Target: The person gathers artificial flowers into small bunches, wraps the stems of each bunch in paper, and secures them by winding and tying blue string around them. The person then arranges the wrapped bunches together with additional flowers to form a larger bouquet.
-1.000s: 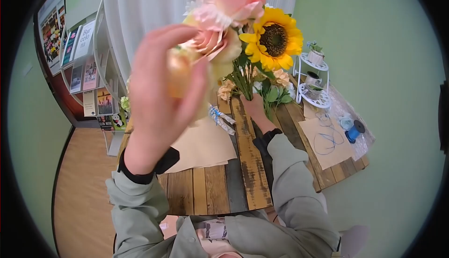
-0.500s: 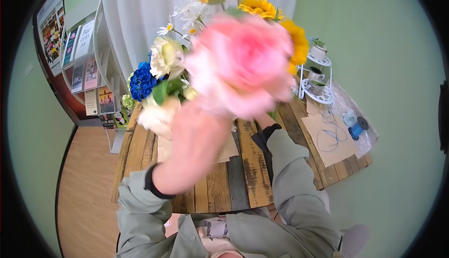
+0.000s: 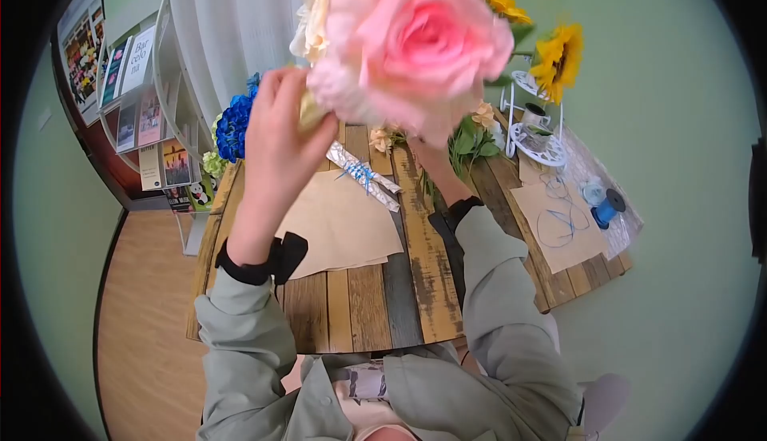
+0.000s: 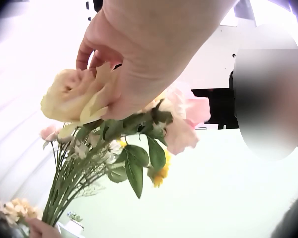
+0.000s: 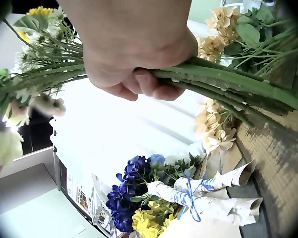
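My right hand (image 5: 139, 54) grips a bundle of green stems (image 5: 223, 82) low down, above the wooden table. The bouquet rises from it, and a large pink rose (image 3: 427, 37) faces the head camera, hiding much of the flowers behind. Sunflowers (image 3: 559, 61) stick out at its right. On the bouquet's left side, my left hand (image 3: 276, 141) has its fingers and thumb around a cream-peach rose (image 4: 72, 96). Green leaves (image 4: 134, 168) hang below that rose in the left wrist view.
A wrapped bunch tied with blue ribbon (image 3: 361, 173) lies by brown paper (image 3: 339, 229) on the table. Blue hydrangeas (image 3: 235, 128) stand at the back left. To the right are a white tiered stand (image 3: 543, 149) and a blue ribbon spool (image 3: 609, 208). A magazine rack (image 3: 160, 105) stands left.
The bouquet has turned and shifted, and the pink rose now faces the head camera. My left hand swept low across the front, then rose back left to the cream-peach rose. The right hand keeps gripping the stems.
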A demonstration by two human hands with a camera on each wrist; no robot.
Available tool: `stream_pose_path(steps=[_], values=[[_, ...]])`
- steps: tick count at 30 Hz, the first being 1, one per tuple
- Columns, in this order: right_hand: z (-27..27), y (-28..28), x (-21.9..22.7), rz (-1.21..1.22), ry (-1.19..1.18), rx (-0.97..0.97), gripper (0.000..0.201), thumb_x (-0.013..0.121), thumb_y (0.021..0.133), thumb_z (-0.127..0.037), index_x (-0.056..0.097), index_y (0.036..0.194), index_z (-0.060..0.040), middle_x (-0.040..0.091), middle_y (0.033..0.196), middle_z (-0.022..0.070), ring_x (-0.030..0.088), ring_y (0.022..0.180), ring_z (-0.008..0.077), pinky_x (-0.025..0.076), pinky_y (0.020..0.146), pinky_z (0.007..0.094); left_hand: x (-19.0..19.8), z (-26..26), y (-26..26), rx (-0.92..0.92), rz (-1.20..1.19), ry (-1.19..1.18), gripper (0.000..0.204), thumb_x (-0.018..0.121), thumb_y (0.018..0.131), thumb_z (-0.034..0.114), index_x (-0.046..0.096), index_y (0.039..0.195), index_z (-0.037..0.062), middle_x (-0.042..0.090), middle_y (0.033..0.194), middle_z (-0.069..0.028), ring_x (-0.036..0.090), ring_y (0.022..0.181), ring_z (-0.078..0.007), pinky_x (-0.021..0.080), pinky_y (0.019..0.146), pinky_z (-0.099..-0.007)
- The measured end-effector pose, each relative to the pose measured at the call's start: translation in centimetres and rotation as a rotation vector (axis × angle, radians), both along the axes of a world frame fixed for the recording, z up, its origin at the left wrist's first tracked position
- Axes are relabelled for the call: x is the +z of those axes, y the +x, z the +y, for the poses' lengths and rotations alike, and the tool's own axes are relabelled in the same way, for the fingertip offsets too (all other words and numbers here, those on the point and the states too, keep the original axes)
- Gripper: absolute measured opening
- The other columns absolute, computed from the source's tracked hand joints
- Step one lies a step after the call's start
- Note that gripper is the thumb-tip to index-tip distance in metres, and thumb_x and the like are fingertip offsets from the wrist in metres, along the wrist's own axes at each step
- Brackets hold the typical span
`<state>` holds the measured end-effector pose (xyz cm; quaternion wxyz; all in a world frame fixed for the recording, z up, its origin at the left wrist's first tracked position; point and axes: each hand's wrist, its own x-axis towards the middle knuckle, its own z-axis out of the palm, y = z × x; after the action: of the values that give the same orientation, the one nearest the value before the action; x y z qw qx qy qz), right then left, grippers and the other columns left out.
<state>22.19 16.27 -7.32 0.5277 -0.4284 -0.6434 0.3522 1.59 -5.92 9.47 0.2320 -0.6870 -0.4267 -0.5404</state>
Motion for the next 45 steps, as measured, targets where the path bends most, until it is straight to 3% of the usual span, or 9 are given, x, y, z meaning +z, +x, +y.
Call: stream_pose_path(steps=[6,13,22,26,29,34,35,38,45], values=[[-0.3,-0.3,-0.3,-0.095,0.008,-0.192,0.029,0.065,0.076,-0.024,0.062,0.076,0.0054,0.060,0.062,0.0165,0.060,0.058,0.0285,0.048,0.060,0.0393,0.9,-2.6,0.3,0.149,-0.019,0.522,0.030,0.063,0.074,-0.003,0.055,0.103,-0.0002,0.055,0.098,-0.0133,0.055,0.086,-0.0277,0.045,0.076,-0.0353],[-1.4,-2.2,-0.3,-0.068,0.293,-0.206,0.029,0.063,0.078,-0.023,0.062,0.082,0.0055,0.063,0.069,0.0186,0.063,0.067,0.0333,0.048,0.063,0.0388,-4.3,-0.8,5.2,-0.549,-0.545,-0.113,0.020,0.054,0.085,-0.002,0.054,0.105,-0.0046,0.057,0.089,-0.0129,0.060,0.076,-0.0209,0.049,0.060,-0.0293],[-2.1,-3.8,-0.6,-0.203,0.140,-0.173,0.032,0.064,0.076,-0.027,0.061,0.083,0.0049,0.060,0.062,0.0186,0.062,0.064,0.0309,0.047,0.062,0.0401,-5.0,7.5,2.6,-0.366,-0.508,-0.276,0.026,0.062,0.087,0.016,0.055,0.105,-0.0014,0.059,0.096,-0.0101,0.062,0.077,-0.0181,0.049,0.068,-0.0284],[-3.0,-4.0,0.5,-0.130,-0.091,-0.073,0.028,0.065,0.076,-0.024,0.062,0.079,0.0033,0.058,0.057,0.0138,0.059,0.052,0.0254,0.046,0.051,0.0374,-6.1,8.3,2.0,-0.567,-0.566,-0.237,0.031,0.062,0.087,0.018,0.052,0.110,-0.0012,0.059,0.100,-0.0093,0.061,0.085,-0.0149,0.049,0.075,-0.0281],[-0.9,-5.3,-1.7,0.020,-0.265,0.056,0.025,0.065,0.077,-0.023,0.062,0.076,0.0025,0.057,0.056,0.0094,0.054,0.044,0.0199,0.042,0.043,0.0343,-10.1,9.6,0.1,-0.142,-0.067,0.102,0.029,0.062,0.085,0.008,0.052,0.112,0.0014,0.059,0.107,-0.0116,0.061,0.088,-0.0173,0.048,0.076,-0.0287],[-1.4,-5.0,-2.5,0.267,0.011,0.355,0.027,0.065,0.079,-0.024,0.063,0.074,0.0020,0.056,0.055,0.0092,0.053,0.043,0.0172,0.039,0.041,0.0326,-9.3,10.5,0.5,-0.442,-0.403,-0.155,0.036,0.056,0.089,0.007,0.043,0.123,0.0023,0.057,0.105,-0.0088,0.058,0.086,-0.0160,0.047,0.078,-0.0288],[-2.9,-5.1,-0.6,-0.123,-0.126,0.035,0.028,0.065,0.078,-0.025,0.065,0.078,0.0029,0.061,0.062,0.0148,0.060,0.052,0.0241,0.045,0.050,0.0359,-8.9,10.8,0.8,-0.503,-0.466,-0.203,0.038,0.055,0.090,0.006,0.042,0.125,0.0025,0.057,0.104,-0.0082,0.058,0.085,-0.0157,0.046,0.078,-0.0289],[-3.5,-5.5,-0.5,-0.099,-0.041,-0.057,0.028,0.066,0.073,-0.022,0.055,0.067,0.0022,0.052,0.053,0.0062,0.049,0.039,0.0174,0.041,0.039,0.0327,-5.6,8.6,3.1,-0.905,-0.714,-0.211,0.036,0.051,0.093,0.008,0.040,0.127,0.0029,0.059,0.106,-0.0095,0.057,0.079,-0.0134,0.046,0.075,-0.0278],[-3.4,-5.3,-0.8,-0.186,-0.043,-0.059,0.026,0.066,0.076,-0.022,0.060,0.077,0.0032,0.054,0.055,0.0072,0.051,0.042,0.0169,0.043,0.043,0.0323,-6.2,9.7,1.8,-0.955,-0.896,-0.368,0.025,0.051,0.094,0.019,0.055,0.114,0.0040,0.064,0.111,-0.0084,0.053,0.080,-0.0091,0.043,0.072,-0.0242]])
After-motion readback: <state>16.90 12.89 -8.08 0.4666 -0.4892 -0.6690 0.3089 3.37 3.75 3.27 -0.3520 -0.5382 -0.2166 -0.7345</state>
